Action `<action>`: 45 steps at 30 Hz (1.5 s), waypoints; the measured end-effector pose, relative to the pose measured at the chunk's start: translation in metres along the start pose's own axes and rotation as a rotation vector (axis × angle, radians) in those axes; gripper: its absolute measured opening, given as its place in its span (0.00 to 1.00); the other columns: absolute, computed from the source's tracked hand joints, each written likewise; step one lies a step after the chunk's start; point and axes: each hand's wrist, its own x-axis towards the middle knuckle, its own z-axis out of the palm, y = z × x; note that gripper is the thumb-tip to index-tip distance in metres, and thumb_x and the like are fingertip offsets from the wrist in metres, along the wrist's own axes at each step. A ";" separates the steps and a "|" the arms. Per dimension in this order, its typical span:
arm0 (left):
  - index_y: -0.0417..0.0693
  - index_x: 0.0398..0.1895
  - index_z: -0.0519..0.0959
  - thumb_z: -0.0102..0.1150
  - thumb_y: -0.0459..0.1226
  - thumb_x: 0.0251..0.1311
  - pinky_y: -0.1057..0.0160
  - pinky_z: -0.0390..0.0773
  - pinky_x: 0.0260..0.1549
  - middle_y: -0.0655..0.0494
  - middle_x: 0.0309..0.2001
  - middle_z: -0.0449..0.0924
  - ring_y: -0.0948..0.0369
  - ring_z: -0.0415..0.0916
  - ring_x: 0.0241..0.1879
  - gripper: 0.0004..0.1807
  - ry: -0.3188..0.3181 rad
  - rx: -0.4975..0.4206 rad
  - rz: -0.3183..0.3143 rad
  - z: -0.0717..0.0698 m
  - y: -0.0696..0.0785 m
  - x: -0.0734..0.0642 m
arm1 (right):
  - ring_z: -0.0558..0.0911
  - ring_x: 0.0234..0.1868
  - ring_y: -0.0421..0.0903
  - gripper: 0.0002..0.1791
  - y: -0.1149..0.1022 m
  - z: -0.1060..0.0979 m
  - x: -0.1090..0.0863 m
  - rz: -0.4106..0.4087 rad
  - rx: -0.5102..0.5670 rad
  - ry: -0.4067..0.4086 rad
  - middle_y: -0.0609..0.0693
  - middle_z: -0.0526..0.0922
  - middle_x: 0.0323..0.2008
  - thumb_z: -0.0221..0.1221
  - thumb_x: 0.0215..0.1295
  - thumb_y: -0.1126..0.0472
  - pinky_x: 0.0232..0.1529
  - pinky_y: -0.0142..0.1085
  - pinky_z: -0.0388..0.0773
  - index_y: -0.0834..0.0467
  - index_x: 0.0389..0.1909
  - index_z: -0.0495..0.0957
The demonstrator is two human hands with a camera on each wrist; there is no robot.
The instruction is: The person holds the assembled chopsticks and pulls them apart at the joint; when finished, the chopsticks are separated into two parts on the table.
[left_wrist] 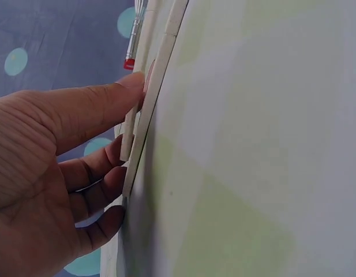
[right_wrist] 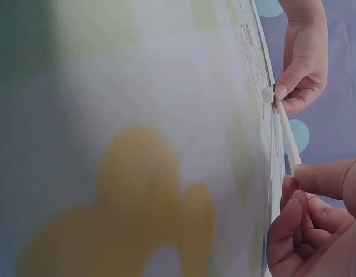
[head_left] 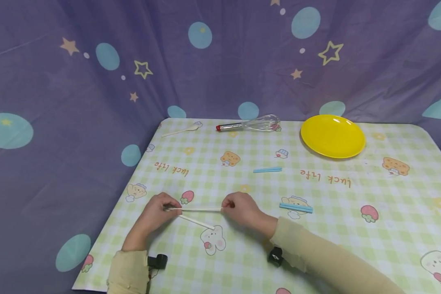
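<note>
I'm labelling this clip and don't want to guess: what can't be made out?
- Head: right end of the upper stick, covered by the right hand.
- Left wrist: far end of the whisk, cut off by the top edge.
- Right wrist: rear part of the right hand, cut off by the right edge.

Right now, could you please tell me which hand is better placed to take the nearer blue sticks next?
Probably the right hand: it is closer to these blue sticks, while the left hand is farther. The right would first need to release its white stick.
</note>
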 end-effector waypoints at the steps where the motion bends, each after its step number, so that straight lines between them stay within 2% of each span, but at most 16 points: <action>1: 0.49 0.28 0.86 0.74 0.32 0.48 0.57 0.73 0.43 0.57 0.31 0.78 0.58 0.74 0.37 0.05 0.005 0.001 0.009 0.000 0.000 0.000 | 0.74 0.26 0.39 0.05 0.000 -0.001 0.000 -0.005 0.007 0.004 0.39 0.78 0.23 0.64 0.61 0.62 0.35 0.34 0.72 0.51 0.27 0.82; 6: 0.53 0.24 0.85 0.75 0.35 0.48 0.56 0.71 0.43 0.59 0.32 0.77 0.59 0.72 0.37 0.06 0.050 -0.025 0.048 0.003 0.001 0.002 | 0.74 0.27 0.39 0.05 0.001 -0.009 -0.003 -0.012 0.031 0.020 0.39 0.78 0.24 0.64 0.63 0.62 0.34 0.34 0.72 0.50 0.28 0.82; 10: 0.51 0.25 0.83 0.73 0.35 0.52 0.55 0.72 0.47 0.59 0.33 0.80 0.59 0.75 0.39 0.05 0.073 -0.112 0.026 0.005 0.008 0.003 | 0.74 0.29 0.40 0.04 0.000 -0.020 -0.007 -0.013 0.067 0.064 0.40 0.78 0.25 0.64 0.63 0.63 0.35 0.35 0.72 0.52 0.29 0.82; 13: 0.45 0.28 0.83 0.70 0.37 0.56 0.54 0.72 0.50 0.57 0.33 0.84 0.61 0.78 0.40 0.06 0.062 -0.218 0.001 0.006 0.017 0.004 | 0.75 0.30 0.40 0.03 0.002 -0.030 -0.011 -0.021 0.115 0.089 0.40 0.79 0.27 0.64 0.63 0.63 0.37 0.35 0.73 0.53 0.31 0.81; 15: 0.43 0.29 0.83 0.69 0.38 0.57 0.57 0.73 0.50 0.57 0.32 0.85 0.62 0.79 0.39 0.07 0.047 -0.279 -0.011 0.007 0.022 0.005 | 0.75 0.30 0.40 0.02 0.005 -0.036 -0.013 -0.032 0.159 0.090 0.41 0.79 0.27 0.64 0.64 0.63 0.37 0.35 0.74 0.54 0.32 0.81; 19: 0.37 0.30 0.79 0.66 0.33 0.59 0.67 0.77 0.43 0.49 0.32 0.86 0.62 0.83 0.36 0.07 0.008 -0.421 0.018 0.010 0.032 0.009 | 0.77 0.29 0.42 0.03 0.011 -0.048 -0.020 -0.063 0.255 0.066 0.49 0.82 0.28 0.63 0.65 0.61 0.34 0.34 0.75 0.58 0.34 0.81; 23: 0.30 0.33 0.77 0.64 0.29 0.59 0.64 0.81 0.38 0.42 0.33 0.85 0.57 0.85 0.33 0.07 -0.046 -0.540 0.052 0.013 0.042 0.013 | 0.80 0.30 0.45 0.04 0.015 -0.058 -0.026 -0.066 0.348 0.039 0.58 0.84 0.32 0.62 0.65 0.63 0.33 0.34 0.78 0.60 0.35 0.81; 26: 0.30 0.35 0.79 0.64 0.30 0.60 0.59 0.81 0.37 0.44 0.31 0.85 0.56 0.85 0.32 0.08 -0.067 -0.550 0.061 0.015 0.048 0.016 | 0.82 0.30 0.50 0.04 0.020 -0.065 -0.028 -0.065 0.396 0.029 0.61 0.84 0.32 0.63 0.65 0.64 0.34 0.35 0.80 0.61 0.36 0.80; 30: 0.32 0.38 0.82 0.64 0.32 0.61 0.60 0.81 0.38 0.44 0.31 0.86 0.56 0.85 0.31 0.08 -0.086 -0.545 0.080 0.021 0.055 0.021 | 0.83 0.32 0.57 0.05 0.029 -0.073 -0.031 -0.068 0.437 0.023 0.62 0.84 0.32 0.63 0.64 0.64 0.35 0.37 0.81 0.63 0.37 0.80; 34: 0.30 0.40 0.82 0.63 0.30 0.62 0.61 0.81 0.38 0.41 0.32 0.85 0.58 0.85 0.31 0.09 -0.105 -0.576 0.094 0.027 0.064 0.026 | 0.82 0.34 0.60 0.07 0.035 -0.083 -0.036 -0.053 0.474 0.026 0.61 0.84 0.32 0.63 0.64 0.65 0.37 0.38 0.81 0.65 0.39 0.80; 38: 0.29 0.40 0.82 0.62 0.30 0.62 0.56 0.82 0.38 0.40 0.32 0.85 0.59 0.84 0.31 0.09 -0.108 -0.581 0.119 0.035 0.076 0.030 | 0.82 0.37 0.63 0.09 0.037 -0.091 -0.040 -0.031 0.519 0.026 0.64 0.83 0.34 0.62 0.66 0.63 0.40 0.44 0.82 0.67 0.39 0.80; 41: 0.28 0.39 0.82 0.62 0.28 0.62 0.50 0.81 0.38 0.40 0.32 0.84 0.58 0.84 0.31 0.08 -0.112 -0.574 0.130 0.042 0.087 0.035 | 0.82 0.36 0.60 0.10 0.038 -0.095 -0.041 -0.043 0.500 0.027 0.66 0.82 0.36 0.62 0.67 0.62 0.41 0.46 0.81 0.67 0.39 0.81; 45: 0.28 0.38 0.82 0.61 0.27 0.62 0.54 0.81 0.38 0.39 0.31 0.84 0.55 0.84 0.32 0.07 -0.123 -0.547 0.140 0.052 0.101 0.040 | 0.82 0.35 0.49 0.08 0.036 -0.100 -0.045 -0.096 0.368 0.056 0.57 0.84 0.36 0.62 0.66 0.61 0.41 0.40 0.81 0.63 0.39 0.83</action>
